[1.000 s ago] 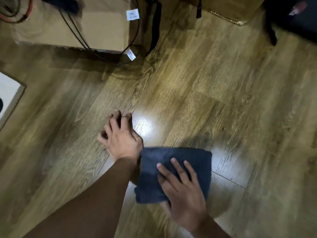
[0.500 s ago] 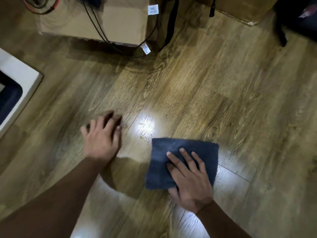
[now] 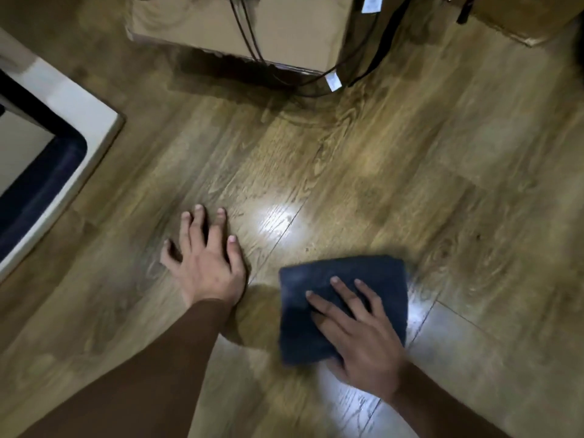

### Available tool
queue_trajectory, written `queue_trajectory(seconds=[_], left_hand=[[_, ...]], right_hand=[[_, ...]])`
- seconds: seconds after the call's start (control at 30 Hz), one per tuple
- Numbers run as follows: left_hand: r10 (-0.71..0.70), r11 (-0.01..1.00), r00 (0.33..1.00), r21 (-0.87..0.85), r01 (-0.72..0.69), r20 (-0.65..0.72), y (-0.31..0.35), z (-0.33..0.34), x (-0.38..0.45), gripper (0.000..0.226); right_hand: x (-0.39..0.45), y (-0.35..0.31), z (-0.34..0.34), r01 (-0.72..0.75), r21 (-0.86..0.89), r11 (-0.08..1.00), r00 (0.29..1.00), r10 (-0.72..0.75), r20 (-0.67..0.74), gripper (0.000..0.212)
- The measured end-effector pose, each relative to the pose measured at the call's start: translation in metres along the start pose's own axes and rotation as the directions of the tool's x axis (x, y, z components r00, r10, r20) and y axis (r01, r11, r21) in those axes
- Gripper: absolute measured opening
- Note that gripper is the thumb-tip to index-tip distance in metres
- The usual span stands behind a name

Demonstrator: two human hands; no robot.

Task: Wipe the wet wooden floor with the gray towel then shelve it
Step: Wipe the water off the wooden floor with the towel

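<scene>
Head view, right hand flat on folded gray towel, left hand splayed on floor.

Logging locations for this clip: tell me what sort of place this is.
Probably a room in a home or a small storeroom: wood-plank floor, cardboard box draped with black cables, and a white-framed unit at the left.

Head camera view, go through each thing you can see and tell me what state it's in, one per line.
gray towel: folded, flat on the floor, pressed under the right hand.
right hand: fingers spread, palm down on the towel.
left hand: spread, braced on bare floor, apart from the towel.
wooden floor: glossy glare patches by the towel.
cardboard box: on the floor, black cables draped across it.
</scene>
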State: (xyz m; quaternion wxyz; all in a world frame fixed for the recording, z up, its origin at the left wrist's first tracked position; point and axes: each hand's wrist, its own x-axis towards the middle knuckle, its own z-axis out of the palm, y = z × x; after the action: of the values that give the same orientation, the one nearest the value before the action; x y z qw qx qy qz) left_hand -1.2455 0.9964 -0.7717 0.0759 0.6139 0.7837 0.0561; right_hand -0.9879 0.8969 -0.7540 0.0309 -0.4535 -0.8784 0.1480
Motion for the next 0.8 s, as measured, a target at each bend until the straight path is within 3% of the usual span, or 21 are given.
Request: queue_trajectory(seconds=[0.07,0.13,0.23,0.37,0.43,0.6,0.7,0.8], left_hand=[[-0.006,1.000,1.000,-0.004,0.006,-0.022,0.000,0.000,-0.001,0.053],[-0.010,1.000,0.999,-0.022,0.010,-0.033,0.000,-0.001,-0.001,0.053],[-0.012,0.999,0.998,-0.040,0.010,-0.054,0.000,0.000,0.000,0.052],[-0.015,0.999,0.998,-0.037,0.013,-0.064,0.003,-0.003,0.000,0.053],[-0.028,0.999,0.999,-0.031,0.026,-0.043,0.004,-0.005,0.000,0.053],[-0.055,0.998,0.998,-0.014,0.055,0.004,0.004,-0.008,0.003,0.051],[-0.053,0.998,0.998,-0.036,0.051,-0.044,0.004,-0.009,0.003,0.051],[-0.057,0.998,0.997,-0.025,0.055,-0.061,0.006,-0.009,0.005,0.051]], right_hand=[[0.040,0.002,-0.009,0.079,-0.012,0.997,0.996,-0.078,0.036,0.053],[0.090,0.019,-0.024,0.045,-0.024,0.999,0.999,-0.044,0.025,0.054],[0.170,0.057,-0.047,-0.177,-0.011,0.984,0.984,0.177,-0.020,0.056],[0.225,0.072,-0.056,-0.400,0.037,0.916,0.906,0.401,-0.134,0.059],[0.216,0.056,-0.051,-0.432,0.047,0.900,0.883,0.433,-0.181,0.061],[0.119,-0.022,-0.020,-0.326,0.112,0.939,0.920,0.342,-0.189,0.044],[0.045,-0.080,0.008,-0.336,0.107,0.936,0.932,0.347,-0.101,0.050],[0.015,-0.094,0.016,-0.184,0.042,0.982,0.983,0.184,0.008,0.052]])
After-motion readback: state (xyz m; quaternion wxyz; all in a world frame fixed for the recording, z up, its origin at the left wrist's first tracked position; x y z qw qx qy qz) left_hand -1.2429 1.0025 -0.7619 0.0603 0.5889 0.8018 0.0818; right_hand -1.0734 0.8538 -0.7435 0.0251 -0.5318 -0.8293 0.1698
